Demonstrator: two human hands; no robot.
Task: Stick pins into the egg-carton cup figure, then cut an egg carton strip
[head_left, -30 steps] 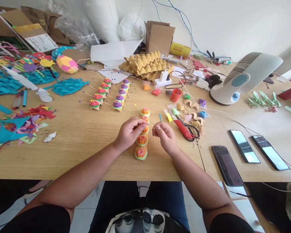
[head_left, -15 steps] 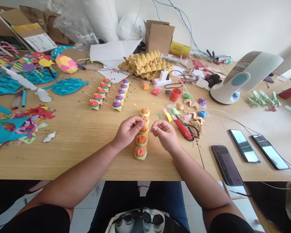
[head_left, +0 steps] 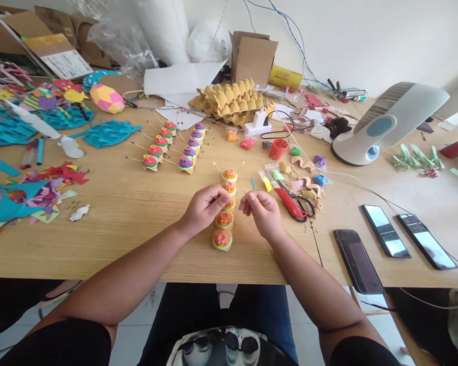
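Observation:
Standing in front of me is an egg-carton caterpillar (head_left: 222, 240) with orange clay tops, green edging and small pink and yellow details. Two thin sticks with yellow tips rise from its far end. My left hand (head_left: 206, 208) is closed in a pinch over the caterpillar's left side, covering part of the middle segments; what its fingertips hold is hidden. Just right of the caterpillar, my right hand (head_left: 264, 211) pinches a thin toothpick (head_left: 242, 189) that points up and left, apart from the caterpillar.
Red caterpillars (head_left: 150, 161) and purple caterpillars (head_left: 185, 163) with stick legs stand behind on the left. Scissors (head_left: 303, 206), clay packets (head_left: 267, 184) and a red cup (head_left: 278, 149) lie right. Phones (head_left: 358, 262) and a fan (head_left: 381, 124) are further right. Paper scraps (head_left: 53, 193) lie left.
My right hand has shifted slightly right and turned a little, its fingertips moving away from the caterpillar. My left hand keeps its pinch at the caterpillar's side. The whole view has shifted slightly.

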